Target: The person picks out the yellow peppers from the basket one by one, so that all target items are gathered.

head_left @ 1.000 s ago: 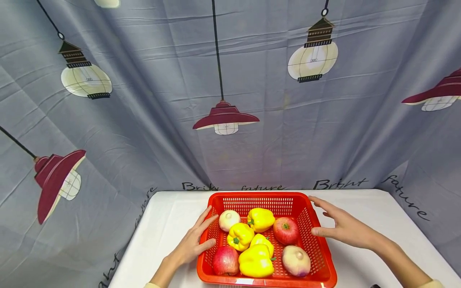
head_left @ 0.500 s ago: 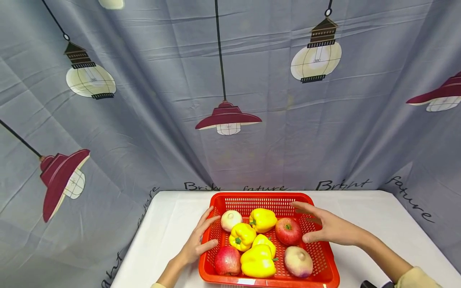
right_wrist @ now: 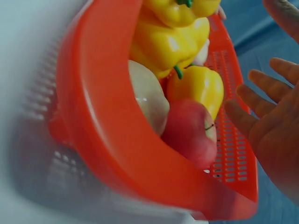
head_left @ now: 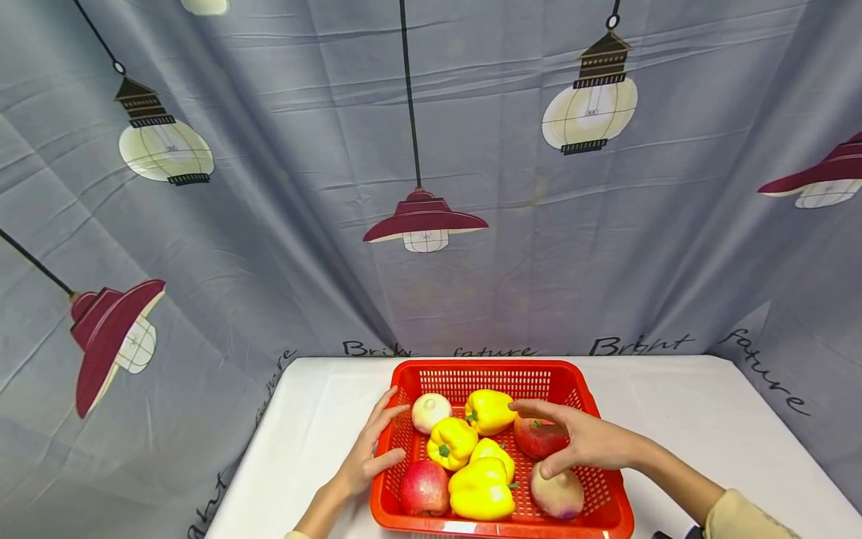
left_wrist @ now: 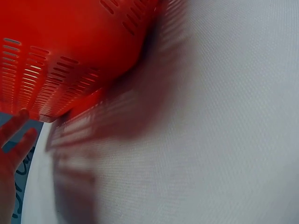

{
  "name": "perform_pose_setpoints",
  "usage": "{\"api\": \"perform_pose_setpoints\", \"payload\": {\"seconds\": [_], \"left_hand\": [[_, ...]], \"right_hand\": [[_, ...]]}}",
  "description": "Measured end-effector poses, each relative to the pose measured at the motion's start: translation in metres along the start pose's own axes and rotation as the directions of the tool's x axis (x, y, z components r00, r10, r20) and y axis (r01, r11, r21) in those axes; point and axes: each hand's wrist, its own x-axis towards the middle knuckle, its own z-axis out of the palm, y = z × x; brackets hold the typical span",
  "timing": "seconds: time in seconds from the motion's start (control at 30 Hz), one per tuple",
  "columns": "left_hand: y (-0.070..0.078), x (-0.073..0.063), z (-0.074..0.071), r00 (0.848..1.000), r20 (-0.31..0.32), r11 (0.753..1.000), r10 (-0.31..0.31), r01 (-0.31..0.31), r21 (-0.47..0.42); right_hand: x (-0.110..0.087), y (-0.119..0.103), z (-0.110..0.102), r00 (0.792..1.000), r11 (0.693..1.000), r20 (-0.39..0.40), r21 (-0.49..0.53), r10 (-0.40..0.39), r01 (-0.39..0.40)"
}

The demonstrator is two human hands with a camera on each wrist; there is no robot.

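Observation:
A red plastic basket (head_left: 539, 528) holds several yellow bell peppers (head_left: 481, 490), two red apples and two pale, round, turnip-like vegetables. Beside the basket's left rim, my left hand (head_left: 364, 457) has its fingers spread, fingertips at the rim and nothing in its grasp. My right hand (head_left: 589, 440) is over the right half of the basket, fingers extended and thumb apart. It partly hides the right apple (head_left: 533, 440) and overlaps the top of the purple-based turnip-like vegetable (head_left: 557, 494). In the right wrist view, the palm faces the red apple (right_wrist: 189, 133), with nothing held.
The basket stands on a white-covered table (head_left: 323, 404). Behind it hangs a grey curtain (head_left: 283, 224) printed with lamps and lettering. The second apple (head_left: 424, 488) lies front left, and the other pale vegetable (head_left: 431, 412) lies back left in the basket.
My right hand has moved left from outside the basket's right rim to above the right apple. The left hand stays at the left rim, and the basket's contents have not moved.

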Motion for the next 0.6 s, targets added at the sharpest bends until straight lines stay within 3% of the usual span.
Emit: {"api": "perform_pose_setpoints", "payload": {"seconds": [0.3,0.6], "left_hand": [[-0.004,-0.001,0.002,1.000,-0.025,1.000,0.008,-0.008,-0.010],[-0.007,-0.001,0.003,0.999,-0.036,0.999,0.008,-0.010,-0.038]], "right_hand": [[0.013,0.005,0.012,0.999,1.000,0.030,0.002,-0.027,0.027],[0.026,0.006,0.024,0.992,0.994,0.112,0.099,-0.058,0.047]]}}
